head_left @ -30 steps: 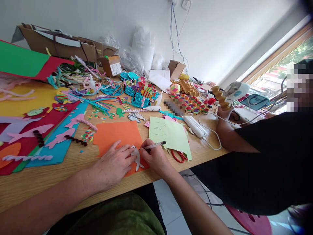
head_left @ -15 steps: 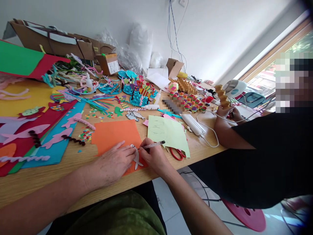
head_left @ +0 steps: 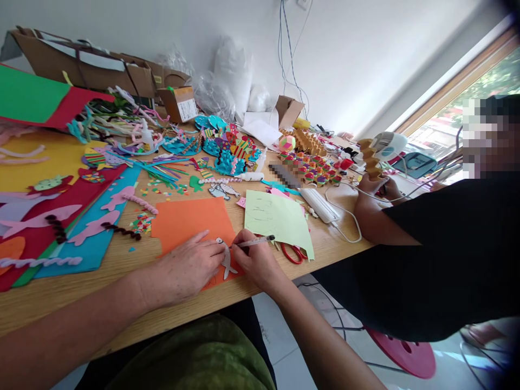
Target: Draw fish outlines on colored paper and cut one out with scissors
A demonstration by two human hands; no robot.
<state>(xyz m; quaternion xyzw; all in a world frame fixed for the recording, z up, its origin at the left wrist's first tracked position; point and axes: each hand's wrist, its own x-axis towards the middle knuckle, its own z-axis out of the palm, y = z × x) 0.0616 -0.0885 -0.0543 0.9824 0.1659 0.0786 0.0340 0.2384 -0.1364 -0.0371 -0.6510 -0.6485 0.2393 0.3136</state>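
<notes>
Wooden table [head_left: 24, 307], orange sheet [head_left: 189, 216] — right hand [head_left: 255, 260], fingers pinching pen [head_left: 262, 239]; left hand [head_left: 184, 271], fingers slightly spread, touching fish cutout [head_left: 227, 262].

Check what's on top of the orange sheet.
On the orange sheet: a white fish cutout, with the left hand against it. The right hand holds a pen beside it. Whatever lies beneath the hands and cutout is covered.

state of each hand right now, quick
Left hand: open, laid flat, fingertips at the fish cutout on the orange sheet.
Right hand: closed, holding a pen.
</notes>
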